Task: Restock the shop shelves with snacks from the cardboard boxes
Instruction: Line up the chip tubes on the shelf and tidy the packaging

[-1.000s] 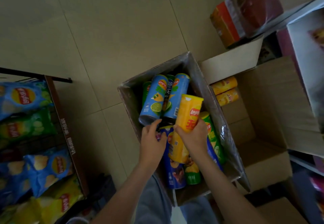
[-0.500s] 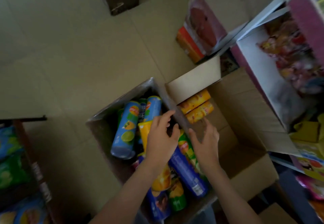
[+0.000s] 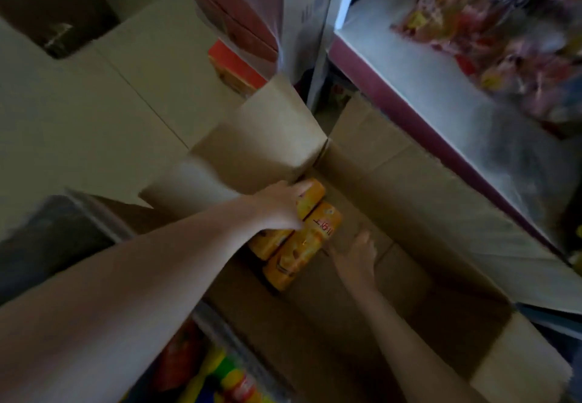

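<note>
Both bare arms reach into an open cardboard box on the tiled floor, where two yellow snack canisters lie side by side against the box's wall at 9 o'clock. The left arm runs in from 8 o'clock, stretched nearly straight. The left hand is palm down on the far yellow canister, its fingers curled over the tube and its thumb tucked down toward the seam between the two. The right arm comes up from 5 o'clock, and the right hand lies low in the box with fingers spread and straight. Its fingertips are just beside the near yellow canister; motion blur hides whether they touch it.

At 7 o'clock a second box shows bright packaging in red, yellow and green. A white shop shelf with a dark red edge fills 2 o'clock and carries blurred, colourful snack packets. A red-brown wrapped package sits at 12 o'clock.
</note>
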A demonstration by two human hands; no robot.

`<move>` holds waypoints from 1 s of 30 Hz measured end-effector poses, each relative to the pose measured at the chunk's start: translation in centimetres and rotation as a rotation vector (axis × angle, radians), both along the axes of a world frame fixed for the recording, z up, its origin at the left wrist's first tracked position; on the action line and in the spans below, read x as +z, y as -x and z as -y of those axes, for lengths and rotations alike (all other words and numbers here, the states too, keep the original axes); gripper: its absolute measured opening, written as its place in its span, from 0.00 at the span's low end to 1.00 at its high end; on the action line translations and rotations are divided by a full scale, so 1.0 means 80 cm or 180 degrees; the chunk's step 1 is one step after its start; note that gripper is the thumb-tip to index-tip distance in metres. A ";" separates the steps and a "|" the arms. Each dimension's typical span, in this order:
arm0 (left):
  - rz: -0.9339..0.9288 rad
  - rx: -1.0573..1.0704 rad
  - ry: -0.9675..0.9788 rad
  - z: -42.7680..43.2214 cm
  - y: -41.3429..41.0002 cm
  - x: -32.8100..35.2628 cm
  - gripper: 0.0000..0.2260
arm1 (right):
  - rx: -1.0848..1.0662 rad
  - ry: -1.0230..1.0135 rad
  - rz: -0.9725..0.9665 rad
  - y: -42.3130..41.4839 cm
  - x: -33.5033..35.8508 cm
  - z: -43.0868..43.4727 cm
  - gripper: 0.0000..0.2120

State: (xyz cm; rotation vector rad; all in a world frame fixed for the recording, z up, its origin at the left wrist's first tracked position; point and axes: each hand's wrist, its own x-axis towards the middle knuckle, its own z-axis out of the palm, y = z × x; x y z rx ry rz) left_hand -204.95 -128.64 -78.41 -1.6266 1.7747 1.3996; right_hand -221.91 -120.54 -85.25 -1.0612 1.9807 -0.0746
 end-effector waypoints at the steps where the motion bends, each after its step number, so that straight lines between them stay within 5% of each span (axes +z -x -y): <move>1: 0.0058 -0.0160 -0.0121 0.000 0.006 -0.016 0.43 | -0.0110 -0.0052 0.0081 -0.007 -0.022 -0.001 0.44; 5: 0.0329 -0.0486 -0.0361 -0.009 0.011 -0.064 0.51 | -0.0621 -0.0276 0.0628 -0.043 -0.081 -0.004 0.58; 10: 0.0523 -0.0680 -0.0394 -0.015 0.018 -0.096 0.50 | -0.1269 -0.0262 0.0911 -0.053 -0.102 0.006 0.56; 20: 0.0819 -0.0457 0.0149 -0.025 0.058 -0.144 0.44 | -0.0938 -0.0054 0.0423 0.055 -0.076 -0.006 0.54; 23: 0.0832 -0.0310 -0.0109 -0.035 0.077 -0.155 0.44 | -0.0863 -0.0101 0.0396 0.070 -0.069 -0.014 0.55; 30: 0.0885 -0.0142 -0.0166 -0.045 0.080 -0.090 0.42 | -0.0990 -0.0096 0.0490 0.072 -0.010 -0.027 0.58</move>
